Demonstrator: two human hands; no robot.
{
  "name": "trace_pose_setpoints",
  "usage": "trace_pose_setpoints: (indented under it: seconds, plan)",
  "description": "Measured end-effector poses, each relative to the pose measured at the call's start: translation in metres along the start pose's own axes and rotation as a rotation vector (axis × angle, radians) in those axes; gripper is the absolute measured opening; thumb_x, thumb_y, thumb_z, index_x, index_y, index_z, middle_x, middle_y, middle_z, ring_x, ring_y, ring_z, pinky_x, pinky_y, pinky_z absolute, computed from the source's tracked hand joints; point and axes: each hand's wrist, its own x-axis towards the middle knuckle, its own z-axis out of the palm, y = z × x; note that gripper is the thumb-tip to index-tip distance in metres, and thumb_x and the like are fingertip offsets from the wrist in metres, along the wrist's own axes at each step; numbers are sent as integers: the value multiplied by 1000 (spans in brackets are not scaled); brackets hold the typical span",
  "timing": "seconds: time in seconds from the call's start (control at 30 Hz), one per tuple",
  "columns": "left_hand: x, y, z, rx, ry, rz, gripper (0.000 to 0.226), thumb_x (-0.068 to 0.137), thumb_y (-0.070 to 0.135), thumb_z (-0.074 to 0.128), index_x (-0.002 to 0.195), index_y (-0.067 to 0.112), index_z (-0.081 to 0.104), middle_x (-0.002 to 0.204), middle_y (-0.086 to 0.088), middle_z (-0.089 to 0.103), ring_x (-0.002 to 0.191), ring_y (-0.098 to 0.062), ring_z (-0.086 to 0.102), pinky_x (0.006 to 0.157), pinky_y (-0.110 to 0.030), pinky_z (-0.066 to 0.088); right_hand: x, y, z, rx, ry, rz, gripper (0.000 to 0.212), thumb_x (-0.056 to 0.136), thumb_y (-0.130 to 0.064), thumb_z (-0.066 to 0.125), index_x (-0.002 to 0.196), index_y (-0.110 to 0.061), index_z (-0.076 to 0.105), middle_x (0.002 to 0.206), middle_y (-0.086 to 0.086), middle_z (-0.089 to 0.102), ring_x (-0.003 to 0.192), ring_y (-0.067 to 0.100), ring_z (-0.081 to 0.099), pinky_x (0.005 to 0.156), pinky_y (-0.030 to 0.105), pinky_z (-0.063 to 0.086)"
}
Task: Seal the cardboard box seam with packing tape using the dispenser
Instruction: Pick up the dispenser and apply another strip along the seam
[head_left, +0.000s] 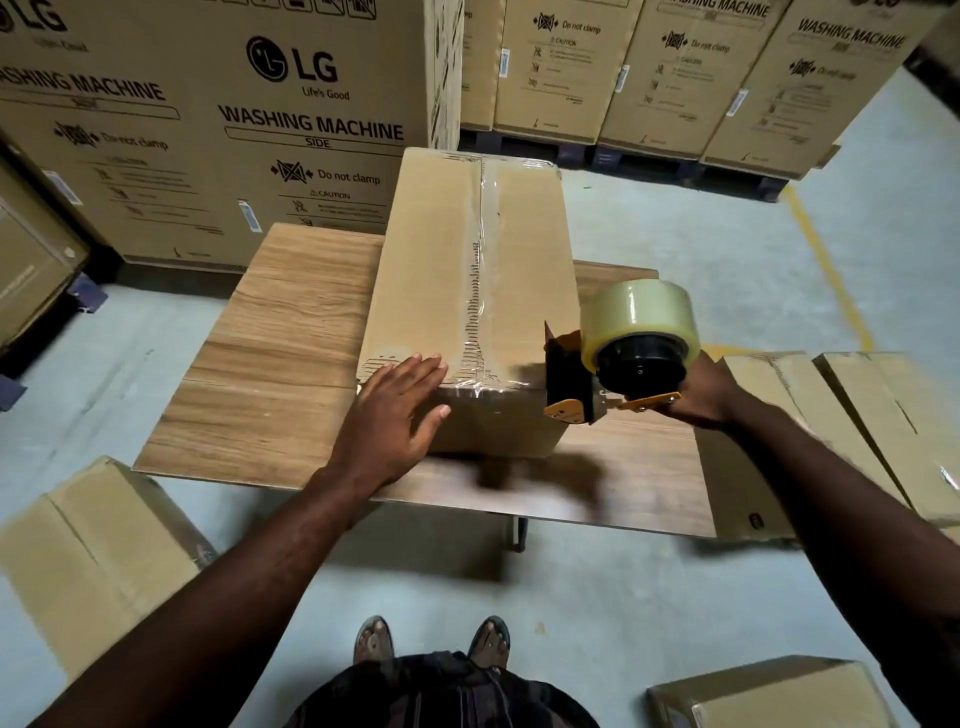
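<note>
Left of the long, rectangular cardboard box (441, 260), a plain brown carton (93, 551) sits on the pale floor. The box lies lengthwise on a wood-grain tabletop (270, 332). On the box's near left corner lies the left hand (395, 410), its fingers (415, 369) straight and spread wide, flat on the matte cardboard. A glossy, wrinkled strip of clear tape (485, 249) runs down the box's centre seam and folds over its near edge. Just beside the box's near right corner hangs the dispenser (571, 384), black and orange, carrying a thick, round roll of translucent yellowish tape (639, 322). The right hand (701, 395) holds it, fingers curled around the handle. Right of the box lie flattened cartons (857, 415).
</note>
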Motion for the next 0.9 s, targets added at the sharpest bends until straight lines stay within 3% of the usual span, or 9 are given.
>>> trace_pose_setpoints:
  seconds: [0.07,0.13,0.2,0.3,0.4,0.53,0.6,0.8,0.9]
  plan:
    - [2,17,9,-12,78,-13,46,96,31,48,139,16,56,147,1,51,139,-17,43,119,-39,25,1,3,7,44,10,-16,31,76,-15,74,82,-42,62,79,-11,62,82,17,60,68,12,44]
    - [12,43,20,-46,64,51,44,94,24,51,135,12,59,144,-4,54,135,-19,48,119,-41,27,3,7,10,59,24,-38,25,76,-17,72,82,-38,61,79,-6,64,80,18,61,70,31,53]
    - [27,71,29,-61,-25,100,49,90,22,54,136,8,57,145,-7,53,136,-21,47,119,-40,26,4,10,11,61,21,-28,10,77,-19,70,84,-25,66,81,2,66,80,22,62,72,41,55]
    - [37,83,34,-25,-102,112,57,83,22,54,138,7,55,147,-7,51,138,-21,45,120,-38,24,5,12,12,31,33,-51,17,77,-28,65,86,-16,71,83,5,68,81,24,63,74,39,53]
    - [34,74,34,-26,-109,126,57,87,24,54,143,12,50,149,-2,49,140,-17,42,120,-37,26,8,26,19,20,21,-5,33,73,-44,59,76,-13,71,73,8,68,74,32,64,65,40,53]
    - [35,72,39,-59,-103,121,52,94,32,52,144,19,49,150,3,47,141,-12,39,117,-40,31,-3,60,16,35,41,111,29,74,-41,69,74,-12,71,71,11,68,74,33,67,61,45,54]
    - [35,73,41,-61,-87,125,51,94,33,53,144,20,51,150,4,47,141,-12,39,117,-40,30,-13,70,13,-18,57,101,32,74,-43,64,75,-12,70,72,11,68,74,31,66,65,41,54]
    - [40,102,43,-83,-36,-10,51,94,32,50,142,13,51,155,-3,39,144,-17,34,121,-40,20,-10,59,14,-159,-12,55,50,66,-53,46,77,-12,73,78,15,71,76,35,65,69,40,52]
    - [48,127,48,-54,-124,94,60,95,28,50,151,11,36,161,-4,27,149,-16,22,123,-34,5,-13,62,17,-140,-8,50,47,67,-48,49,75,-7,71,74,16,69,73,39,64,66,40,53]
